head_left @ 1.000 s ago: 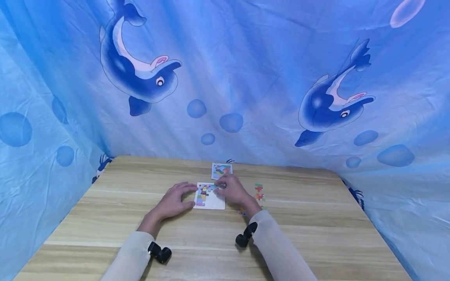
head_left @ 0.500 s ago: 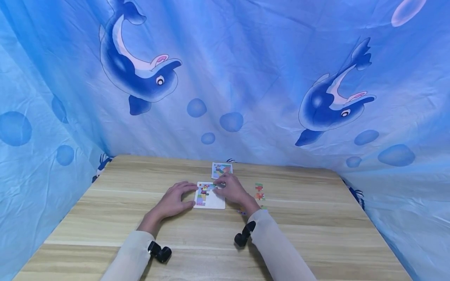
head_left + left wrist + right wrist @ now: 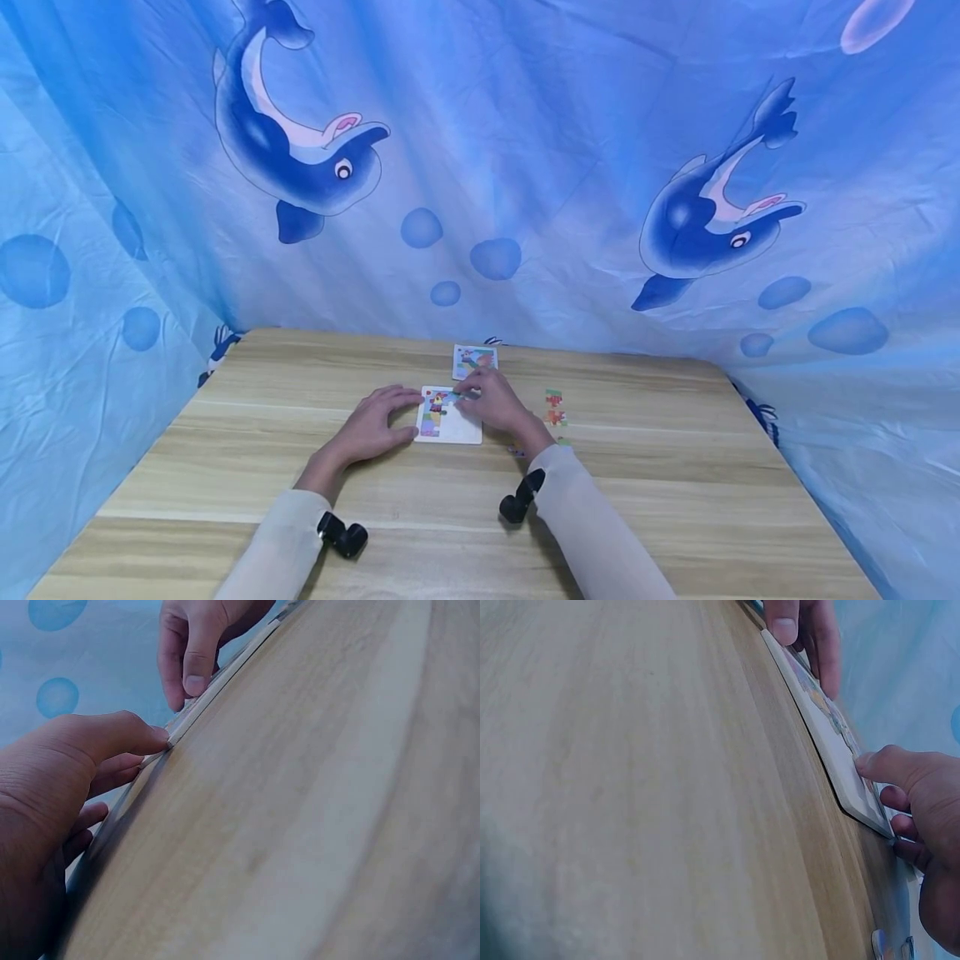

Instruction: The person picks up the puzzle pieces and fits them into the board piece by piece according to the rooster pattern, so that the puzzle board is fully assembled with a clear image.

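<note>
Between the two hands, flat on the wooden table (image 3: 420, 500), here's the puzzle board (image 3: 465, 429), joined pieces (image 3: 433, 417) running down its side nearest the left hand and along its far edge, white board showing nearer the right hand; the left hand (image 3: 371, 427) is relaxed and spread, thumb touching the near end of the board's side edge, forefinger up by the far end; over at the far right part of the board, the right hand (image 3: 495, 404) is bent down, thumb and forefinger tips close together, the thumb touching the puzzle in the right wrist view; whether a piece is pinched there, I cannot tell, the fingers cover it!

Just beyond the right hand's fingers lies a small picture card (image 3: 466, 360), partly covered by that hand; to the right of the right hand, two loose pieces, one red and green (image 3: 553, 400), one orange (image 3: 556, 417); closer in, beside the right wrist, two more bits peek out, partly hidden; behind both grips, light sleeves (image 3: 273, 546) and black wrist cameras (image 3: 342, 535); and beyond them all, the blue curtain (image 3: 525, 167) with its two dolphins (image 3: 315, 183)!
</note>
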Motion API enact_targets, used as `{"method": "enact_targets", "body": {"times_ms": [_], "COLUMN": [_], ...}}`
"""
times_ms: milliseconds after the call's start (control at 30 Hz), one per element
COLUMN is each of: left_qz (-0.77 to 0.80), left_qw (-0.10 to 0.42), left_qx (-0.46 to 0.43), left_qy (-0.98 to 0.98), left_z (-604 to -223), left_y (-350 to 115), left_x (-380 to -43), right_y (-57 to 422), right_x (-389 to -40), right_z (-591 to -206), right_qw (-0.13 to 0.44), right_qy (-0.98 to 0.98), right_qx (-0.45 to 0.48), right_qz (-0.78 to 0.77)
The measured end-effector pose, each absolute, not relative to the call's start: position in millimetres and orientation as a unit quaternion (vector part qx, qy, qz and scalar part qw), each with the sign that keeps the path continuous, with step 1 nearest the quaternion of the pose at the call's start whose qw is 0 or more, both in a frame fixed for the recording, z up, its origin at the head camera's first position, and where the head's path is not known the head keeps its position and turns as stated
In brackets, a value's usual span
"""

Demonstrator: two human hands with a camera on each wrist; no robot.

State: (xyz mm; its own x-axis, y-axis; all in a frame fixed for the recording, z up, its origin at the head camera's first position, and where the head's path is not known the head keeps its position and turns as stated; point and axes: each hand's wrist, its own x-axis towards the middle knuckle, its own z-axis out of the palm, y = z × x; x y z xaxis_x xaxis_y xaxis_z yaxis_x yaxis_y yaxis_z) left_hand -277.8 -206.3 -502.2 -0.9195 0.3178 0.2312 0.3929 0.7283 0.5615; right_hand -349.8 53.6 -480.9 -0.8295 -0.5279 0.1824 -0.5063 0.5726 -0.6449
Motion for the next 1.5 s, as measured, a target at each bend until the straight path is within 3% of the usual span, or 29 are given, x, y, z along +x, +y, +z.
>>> {"method": "enact_targets", "body": {"times_ms": [467, 633, 867, 1133, 1500], "left_qz": [-0.315, -0.312, -0.314, -0.31, -0.307], "left_qw": [0.051, 0.056, 0.057, 0.056, 0.05], "left_qx": [-0.185, -0.191, -0.19, -0.187, -0.185], "left_qy": [-0.929, -0.929, -0.928, -0.93, -0.932], "left_z": [-500, -499, -500, -499, -497], "left_y": [-204, -203, -204, -205, -205], "left_x": [-276, -276, -275, -274, -273], "right_y": [60, 86, 134, 177, 182], "right_x": [-346, -339, -329, -321, -319], "right_z": [-479, -476, -471, -472, -485], "right_qw": [0.016, 0.014, -0.036, -0.031, 0.0], "right_qy": [0.888, 0.879, 0.886, 0.898, 0.89], "right_qx": [-0.295, -0.279, -0.259, -0.224, -0.246], "right_qz": [-0.352, -0.387, -0.382, -0.377, -0.384]}}
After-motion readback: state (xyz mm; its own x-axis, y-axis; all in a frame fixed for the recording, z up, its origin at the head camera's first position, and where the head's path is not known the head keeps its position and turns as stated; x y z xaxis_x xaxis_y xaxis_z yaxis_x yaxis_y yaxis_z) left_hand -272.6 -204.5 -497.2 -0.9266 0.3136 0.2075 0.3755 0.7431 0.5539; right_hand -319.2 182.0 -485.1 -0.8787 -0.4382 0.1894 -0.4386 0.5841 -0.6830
